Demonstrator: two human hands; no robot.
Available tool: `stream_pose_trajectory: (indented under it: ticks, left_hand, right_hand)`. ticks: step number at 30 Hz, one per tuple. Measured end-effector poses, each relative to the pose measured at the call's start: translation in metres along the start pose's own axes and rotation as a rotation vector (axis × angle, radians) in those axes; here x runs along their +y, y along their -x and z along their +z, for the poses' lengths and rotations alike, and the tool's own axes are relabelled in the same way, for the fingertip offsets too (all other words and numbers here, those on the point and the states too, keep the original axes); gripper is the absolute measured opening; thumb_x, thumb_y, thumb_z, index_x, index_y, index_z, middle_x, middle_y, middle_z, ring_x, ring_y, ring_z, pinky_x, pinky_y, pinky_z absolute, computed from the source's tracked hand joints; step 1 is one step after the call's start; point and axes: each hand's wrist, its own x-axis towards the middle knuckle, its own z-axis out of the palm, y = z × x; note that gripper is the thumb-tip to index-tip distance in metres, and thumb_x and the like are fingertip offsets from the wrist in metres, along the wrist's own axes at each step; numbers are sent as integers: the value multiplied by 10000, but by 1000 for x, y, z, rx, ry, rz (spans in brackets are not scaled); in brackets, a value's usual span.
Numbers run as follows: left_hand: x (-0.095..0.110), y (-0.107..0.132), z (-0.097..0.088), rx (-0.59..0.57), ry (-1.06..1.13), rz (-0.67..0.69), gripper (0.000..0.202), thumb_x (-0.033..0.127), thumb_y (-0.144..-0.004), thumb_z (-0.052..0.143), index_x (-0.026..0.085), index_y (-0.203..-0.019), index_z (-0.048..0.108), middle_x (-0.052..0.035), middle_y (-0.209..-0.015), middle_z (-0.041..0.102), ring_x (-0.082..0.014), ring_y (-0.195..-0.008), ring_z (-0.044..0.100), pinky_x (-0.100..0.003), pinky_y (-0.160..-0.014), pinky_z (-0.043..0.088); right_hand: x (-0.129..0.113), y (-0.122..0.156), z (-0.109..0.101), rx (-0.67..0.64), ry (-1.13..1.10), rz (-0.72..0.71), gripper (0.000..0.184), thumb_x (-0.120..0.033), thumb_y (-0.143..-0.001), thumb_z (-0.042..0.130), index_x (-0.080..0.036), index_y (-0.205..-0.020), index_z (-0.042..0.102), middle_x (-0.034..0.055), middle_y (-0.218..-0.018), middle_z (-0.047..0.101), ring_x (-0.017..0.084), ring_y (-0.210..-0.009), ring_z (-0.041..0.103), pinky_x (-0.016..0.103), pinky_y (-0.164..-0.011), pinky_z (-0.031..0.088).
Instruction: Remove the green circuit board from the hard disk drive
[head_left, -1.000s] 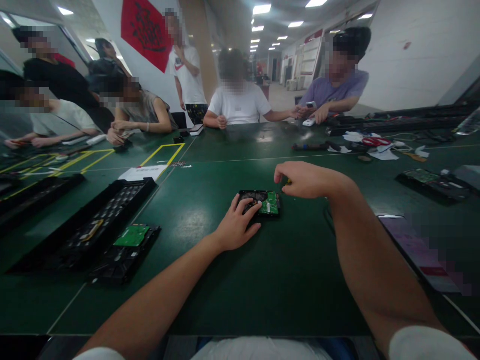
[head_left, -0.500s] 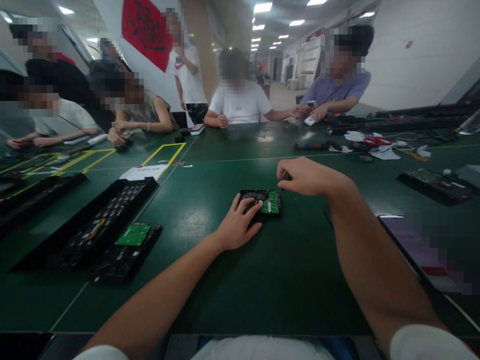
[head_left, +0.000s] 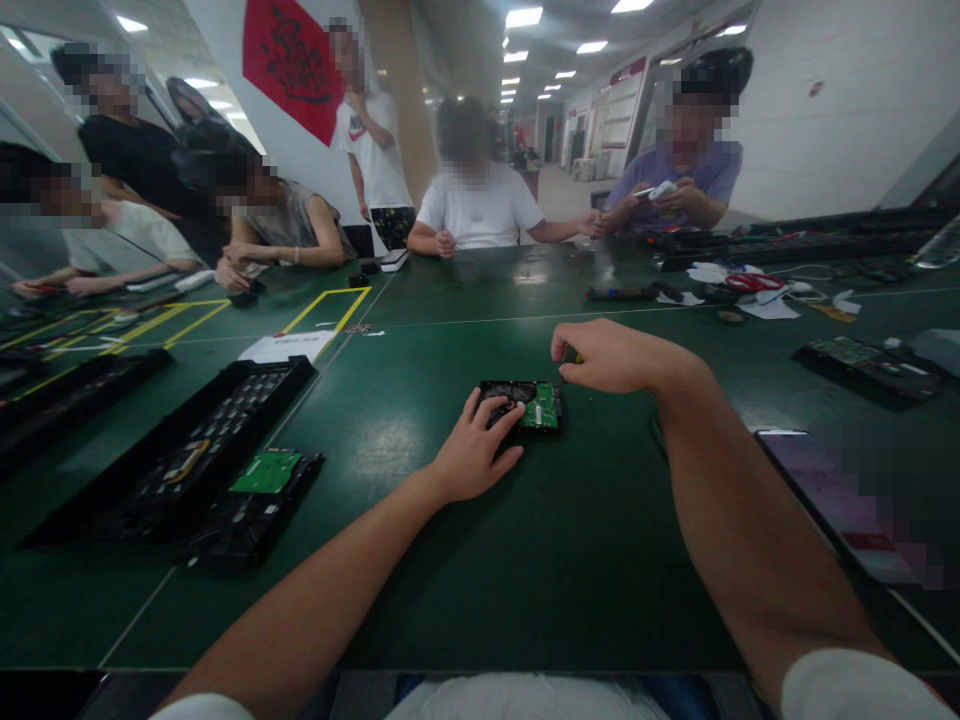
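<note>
head view: hard drive (head_left: 525, 405) under left hand (head_left: 471, 455).

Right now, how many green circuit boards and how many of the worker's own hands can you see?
Green circuit boards: 3 (hard drive board, left tray board, far right board)
Hands: 2 (left hand, right hand)
Total: 5

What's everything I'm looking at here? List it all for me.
table: one, green, under everything
drive: one, black and green, centre
trays: several, black, left and right
board: one, green, on a left tray
paper: one, white, behind the trays
banner: one, red, back wall
people: about seven, mixed shirts, far side
tool: one, dark, in right hand
left hand: one, bare, resting on drive
right hand: one, bare, pinching tool at drive's corner
</note>
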Motion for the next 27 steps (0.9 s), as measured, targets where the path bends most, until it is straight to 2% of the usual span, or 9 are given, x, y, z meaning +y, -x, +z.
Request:
stream_pose_trajectory:
  ticks: [11,17,22,27]
  left_hand:
    - [0,0,0,-15,14,-14,655,479,-1039,545,272,-1633,364,-140,-1537,477,-390,-1579,286,-672,-1315,180]
    - [0,0,1,-2,-7,-6,654,473,-1039,545,237,-1625,376,-161,-1545,458,-389,-1567,310,-660,-1319,179]
    - [0,0,0,0,-14,6,651,472,-1042,535,234,-1625,367,-161,-1526,477,-384,-1563,321,-661,-1322,169]
    - [0,0,0,-1,0,-3,651,484,-1040,536,249,-1625,371,-156,-1540,463,-384,-1569,312,-664,-1319,177]
  right_hand:
    - [5,-1,2,2,-18,-48,271,-162,-823,649,-195,-1091,676,99,-1132,765,252,-976,701,299,-794,478]
    - [8,-2,5,45,16,-21,249,-278,-885,661,-186,-1116,670,127,-1128,763,291,-1015,704,336,-837,486]
    - [5,-3,4,16,10,-50,297,-179,-811,661,-203,-1106,672,107,-1162,761,276,-1044,702,318,-852,493]
    - [1,-1,2,36,28,-13,230,-242,-896,641,-182,-1114,680,111,-1085,776,259,-940,707,314,-781,475]
